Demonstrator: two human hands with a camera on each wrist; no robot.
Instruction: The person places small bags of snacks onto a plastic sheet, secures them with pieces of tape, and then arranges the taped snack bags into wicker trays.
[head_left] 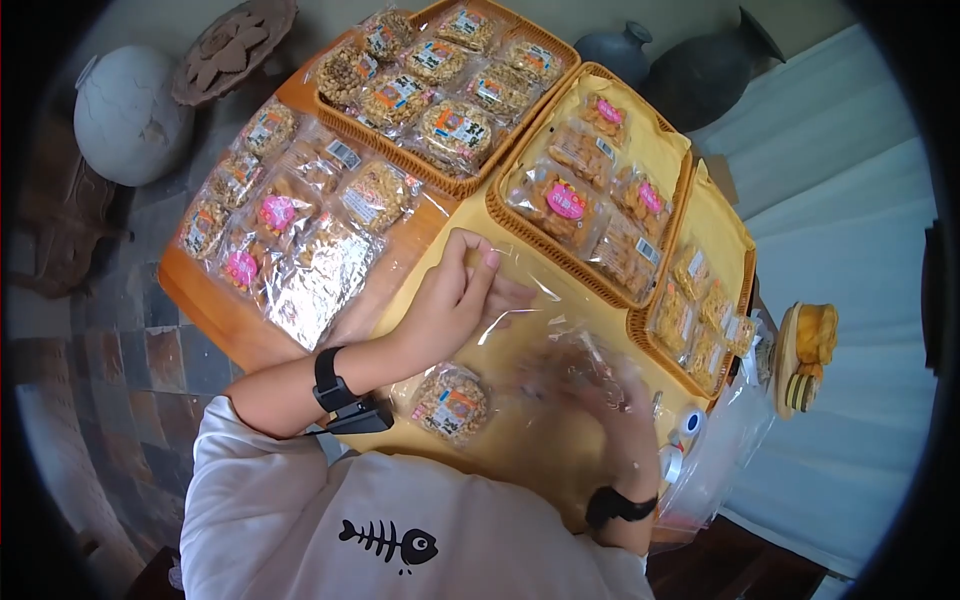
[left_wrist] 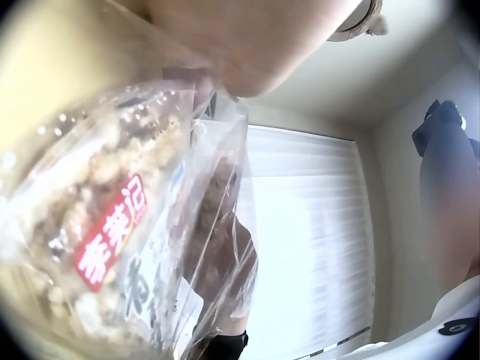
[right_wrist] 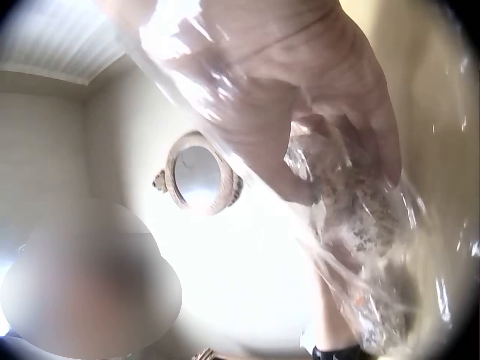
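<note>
My left hand (head_left: pixel 465 300) pinches the edge of a large clear plastic bag (head_left: pixel 545 290) between thumb and fingers. Inside that bag is my right hand (head_left: pixel 585 385), blurred in the head view. From the right wrist, its thumb and fingers (right_wrist: pixel 386 142) curl round a clear-wrapped snack packet (right_wrist: pixel 360 221) with a speckled, lumpy filling. Another round packet of nut snack (head_left: pixel 450 402) lies on the yellow tabletop below my left wrist. Close to the left wrist camera is a packet with a red label (left_wrist: pixel 112 232).
Wicker trays (head_left: pixel 590 270) of wrapped snacks line the far side. Several more packets (head_left: pixel 275 210) lie on the wooden table's left, beside a shiny silver packet (head_left: pixel 320 285). Tape rolls (head_left: pixel 690 422) and loose plastic bags (head_left: pixel 715 475) lie at the right edge.
</note>
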